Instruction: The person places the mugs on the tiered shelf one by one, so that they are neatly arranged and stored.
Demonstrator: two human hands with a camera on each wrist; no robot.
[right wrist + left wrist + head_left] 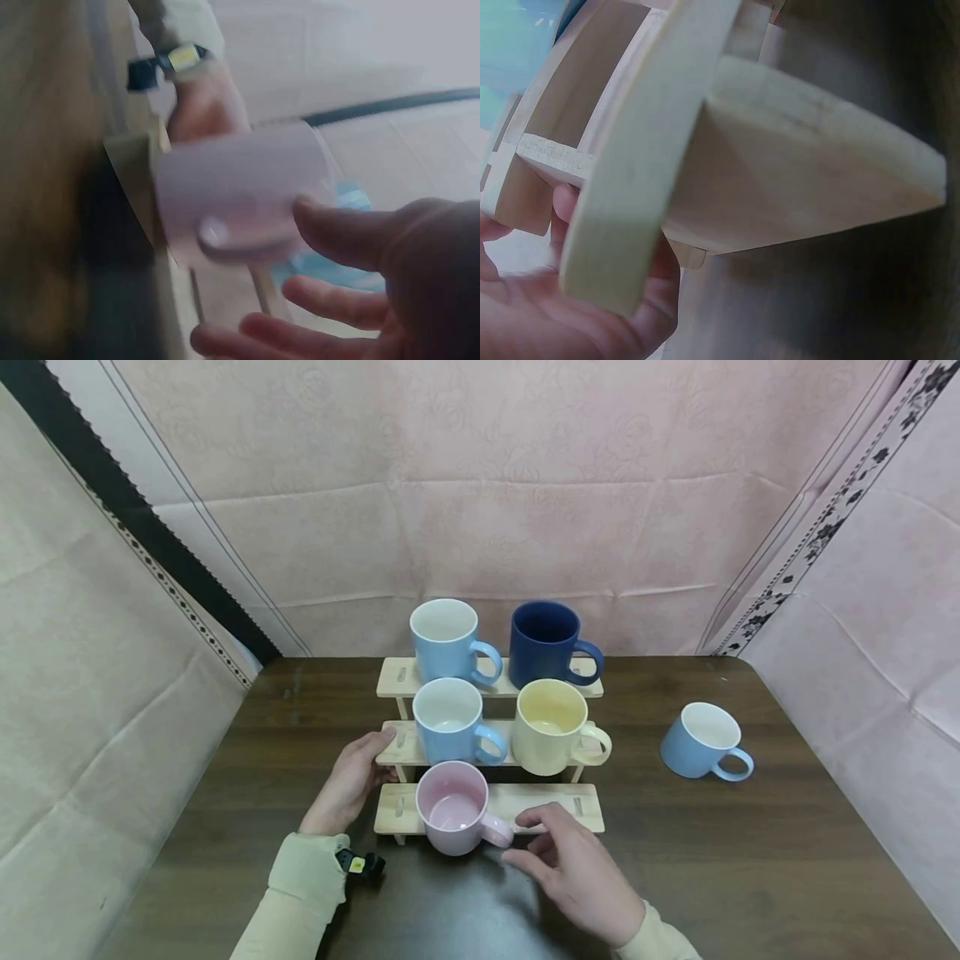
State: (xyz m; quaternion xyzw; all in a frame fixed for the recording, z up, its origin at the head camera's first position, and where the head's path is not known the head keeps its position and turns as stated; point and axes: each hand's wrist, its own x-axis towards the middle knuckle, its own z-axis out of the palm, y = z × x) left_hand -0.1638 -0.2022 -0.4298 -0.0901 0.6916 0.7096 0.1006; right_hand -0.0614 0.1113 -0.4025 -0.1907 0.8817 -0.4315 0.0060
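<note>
A tiered wooden rack stands on the table with mugs on its three steps. My left hand grips its left end at the middle step, thumb above and fingers below; the left wrist view shows the hand against the wooden side piece. On the lowest step, at its left, sits a pink mug with the handle turned right. Beside that handle is my right hand, its thumb and fingers spread apart. In the right wrist view the thumb overlaps the pink mug.
The middle step bears a light blue mug and a cream-yellow mug. On the top step are another light blue mug and a navy mug. One more blue mug rests tilted on the table at right.
</note>
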